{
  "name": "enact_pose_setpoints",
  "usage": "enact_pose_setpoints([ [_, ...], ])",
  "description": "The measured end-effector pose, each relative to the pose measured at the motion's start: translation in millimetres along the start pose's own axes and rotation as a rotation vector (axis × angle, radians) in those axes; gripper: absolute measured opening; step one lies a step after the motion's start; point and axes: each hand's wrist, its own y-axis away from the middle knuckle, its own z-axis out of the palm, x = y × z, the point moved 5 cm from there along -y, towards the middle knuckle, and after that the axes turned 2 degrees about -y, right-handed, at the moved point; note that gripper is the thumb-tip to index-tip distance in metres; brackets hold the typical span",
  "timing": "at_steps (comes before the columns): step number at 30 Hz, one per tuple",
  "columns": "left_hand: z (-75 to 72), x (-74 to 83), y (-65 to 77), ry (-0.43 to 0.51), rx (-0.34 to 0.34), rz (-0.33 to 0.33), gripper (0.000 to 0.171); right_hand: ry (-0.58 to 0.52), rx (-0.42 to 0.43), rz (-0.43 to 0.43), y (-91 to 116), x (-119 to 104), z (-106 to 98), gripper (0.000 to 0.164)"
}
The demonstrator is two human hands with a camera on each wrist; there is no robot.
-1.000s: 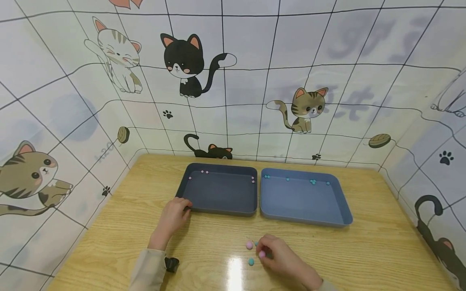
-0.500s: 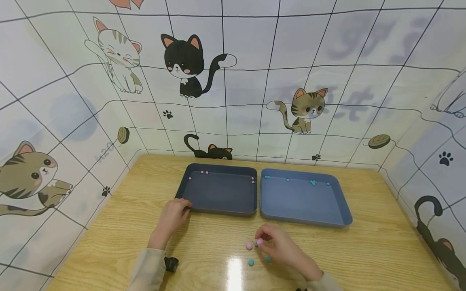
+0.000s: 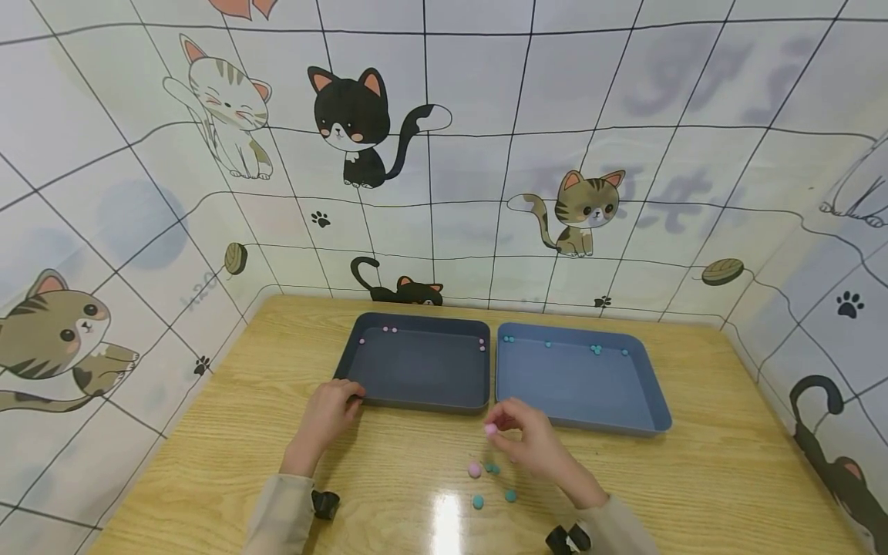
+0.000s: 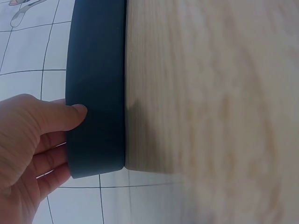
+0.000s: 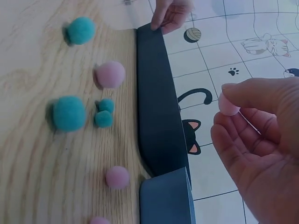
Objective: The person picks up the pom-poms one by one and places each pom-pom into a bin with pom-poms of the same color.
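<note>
My right hand (image 3: pixel 533 443) pinches a pink pom-pom (image 5: pixel 228 105) between thumb and fingertips, raised by the near edges of the two trays where they meet. At the near left corner of the dark tray (image 3: pixel 423 374), my left hand (image 3: pixel 329 412) grips the wall, its thumb (image 4: pixel 67 116) on the outer side. On the table in front of the trays lie loose pom-poms: a pink one (image 3: pixel 475 469), larger teal ones (image 5: pixel 69 114) and two small teal ones (image 5: pixel 103 118) side by side. The right wrist view also shows another pink pom-pom (image 5: pixel 117 177) near the blue tray.
Small pink pom-poms (image 3: pixel 385 329) lie along the dark tray's sides and back. The blue tray (image 3: pixel 579 385) beside it holds several small teal pom-poms (image 3: pixel 597 350). Behind the wooden table (image 3: pixel 229 432) stands a cat-print backdrop (image 3: pixel 472 169) that also closes both sides.
My right hand has carried the pink pom-pom away from the loose pile, forward toward the trays, uncovering teal pom-poms. The left hand stays at the dark tray's corner.
</note>
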Motion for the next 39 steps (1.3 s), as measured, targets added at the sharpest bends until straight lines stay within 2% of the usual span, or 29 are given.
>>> enact_pose_setpoints([
  [5, -0.2, -0.7, 0.2, 0.006, -0.008, -0.007, 0.014, -0.058, 0.026, 0.011, -9.2, -0.6, -0.7, 0.014],
  [11, 0.2, -1.3, -0.1, 0.002, -0.007, -0.009, 0.014, -0.073, 0.047, -0.017, -23.9, -23.5, -5.6, 0.015],
  [15, -0.1, -1.1, -0.3, -0.001, -0.002, -0.006, 0.015, -0.066, 0.058, -0.004, -31.5, -31.4, -8.2, 0.016],
  [22, -0.6, -1.1, -0.4, -0.004, 0.0, 0.003, 0.015, -0.112, 0.063, 0.085, -42.7, -27.3, -7.0, 0.012],
  [30, -1.2, -0.6, -0.5, -0.003, 0.006, 0.012, 0.015, -0.163, 0.054, 0.117, -54.2, -20.9, -3.2, 0.013],
  [39, -0.2, -2.1, 0.0, -0.007, 0.018, 0.02, 0.016, -0.243, 0.092, 0.152, -66.5, -12.4, 2.8, 0.013],
])
